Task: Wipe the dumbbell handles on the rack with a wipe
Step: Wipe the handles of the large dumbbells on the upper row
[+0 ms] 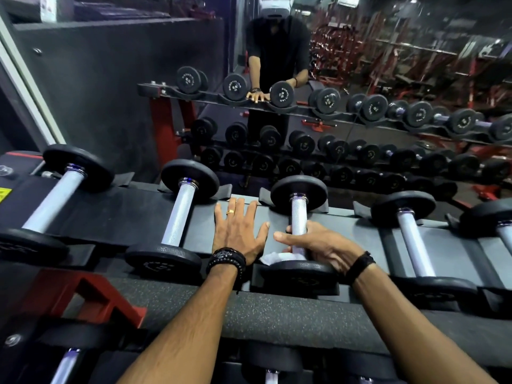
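Far left on the rack [133, 217]: two dumbbells, bare handles, untouched by either hand. Next, left hand [238, 231] laid flat on the shelf between handles, fingers straight and spread, gripping nothing, just bracing. Then right hand [313, 245] curled around the lower part of the third handle [298, 217], white wipe [279, 256] bunched beneath the palm against the near weight plate. Best done, probably, by wrapping the wipe fully round the bar, squeezing firmly, then sliding along the whole knurled length with a twist to reach the underside. Further right, more dumbbells [412, 239] waiting, well apart from both hands.
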Tool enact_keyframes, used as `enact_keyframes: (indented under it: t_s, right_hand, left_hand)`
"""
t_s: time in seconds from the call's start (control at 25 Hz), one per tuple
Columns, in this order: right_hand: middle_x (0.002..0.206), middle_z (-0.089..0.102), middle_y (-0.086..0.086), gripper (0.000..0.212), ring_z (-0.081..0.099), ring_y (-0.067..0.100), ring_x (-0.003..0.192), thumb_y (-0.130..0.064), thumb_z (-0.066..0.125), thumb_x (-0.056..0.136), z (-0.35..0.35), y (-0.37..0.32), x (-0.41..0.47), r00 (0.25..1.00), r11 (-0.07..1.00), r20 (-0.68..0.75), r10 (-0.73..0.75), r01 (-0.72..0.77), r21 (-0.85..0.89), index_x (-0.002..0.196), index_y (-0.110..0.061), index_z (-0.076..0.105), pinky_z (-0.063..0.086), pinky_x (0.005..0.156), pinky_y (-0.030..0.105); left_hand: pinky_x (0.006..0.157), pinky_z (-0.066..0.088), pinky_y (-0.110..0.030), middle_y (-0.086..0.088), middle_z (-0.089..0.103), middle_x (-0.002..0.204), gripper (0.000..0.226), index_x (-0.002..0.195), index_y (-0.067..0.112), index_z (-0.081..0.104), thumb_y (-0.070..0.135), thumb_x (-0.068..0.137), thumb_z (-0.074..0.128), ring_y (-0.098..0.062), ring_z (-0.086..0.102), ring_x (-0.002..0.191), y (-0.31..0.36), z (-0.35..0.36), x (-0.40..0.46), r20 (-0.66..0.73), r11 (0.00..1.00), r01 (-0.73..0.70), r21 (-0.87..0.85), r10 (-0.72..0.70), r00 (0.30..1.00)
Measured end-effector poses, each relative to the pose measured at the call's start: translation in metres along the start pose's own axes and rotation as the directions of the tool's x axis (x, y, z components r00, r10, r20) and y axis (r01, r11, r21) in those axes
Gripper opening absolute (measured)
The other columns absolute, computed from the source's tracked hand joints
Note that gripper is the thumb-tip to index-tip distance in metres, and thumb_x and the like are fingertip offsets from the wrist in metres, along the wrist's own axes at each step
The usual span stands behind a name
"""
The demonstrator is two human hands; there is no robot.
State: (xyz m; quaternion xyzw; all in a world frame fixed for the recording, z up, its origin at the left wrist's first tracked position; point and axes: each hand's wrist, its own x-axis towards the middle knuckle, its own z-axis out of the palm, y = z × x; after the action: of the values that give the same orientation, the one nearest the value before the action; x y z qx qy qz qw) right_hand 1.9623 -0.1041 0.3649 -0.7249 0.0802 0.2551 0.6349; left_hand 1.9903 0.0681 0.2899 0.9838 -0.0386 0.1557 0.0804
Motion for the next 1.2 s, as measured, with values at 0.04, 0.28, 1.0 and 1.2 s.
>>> enact_keyframes:
  t_s: [0.04,0.28,1.0,1.2]
  right_hand:
    - [0.093,0.058,0.011,0.057,0.064,0.016,0.069,-0.012,0.086,0.070,-0.002,0.001,-0.001,1.000,1.000,-0.020,0.011,-0.011,-0.004,0.113,-0.003,0.049,0.055,0.060,0.025]
    - [0.084,0.058,0.003,0.050,0.056,0.012,0.068,-0.002,0.081,0.071,-0.006,0.005,0.002,0.993,0.919,-0.086,-0.084,0.043,-0.392,0.115,-0.005,0.056,0.047,0.056,0.015]
    - [0.058,0.060,-0.001,0.022,0.050,0.010,0.053,0.006,0.064,0.084,-0.035,0.018,-0.031,0.913,0.769,-0.144,-0.381,0.226,-0.597,0.074,-0.014,0.064,0.040,0.053,0.020]
    - [0.068,0.068,0.003,0.020,0.058,0.010,0.059,-0.018,0.087,0.070,-0.033,0.006,-0.041,0.956,0.779,-0.067,-0.286,0.191,-0.598,0.079,-0.015,0.069,0.046,0.056,0.025]
  left_hand:
    - [0.119,0.008,-0.055,-0.008,0.037,0.154,0.069,0.150,0.024,0.033,0.060,0.092,0.021,-0.025,0.027,0.145,0.000,0.000,0.000,-0.004,1.000,0.001,-0.007,-0.002,1.000]
    - [0.119,0.009,-0.054,-0.007,0.038,0.153,0.070,0.148,0.024,0.037,0.060,0.090,0.020,-0.024,0.028,0.144,0.001,-0.003,0.000,-0.011,1.000,0.008,-0.020,-0.008,1.000]
    - [0.119,0.010,-0.055,-0.008,0.040,0.152,0.065,0.147,0.024,0.038,0.058,0.093,0.029,-0.025,0.030,0.144,0.001,0.001,0.000,-0.045,0.999,0.002,-0.037,-0.004,0.999]
    - [0.120,0.009,-0.054,-0.008,0.041,0.151,0.065,0.146,0.023,0.038,0.058,0.093,0.028,-0.025,0.030,0.144,0.000,0.003,0.001,-0.059,0.999,0.003,-0.045,-0.005,0.998]
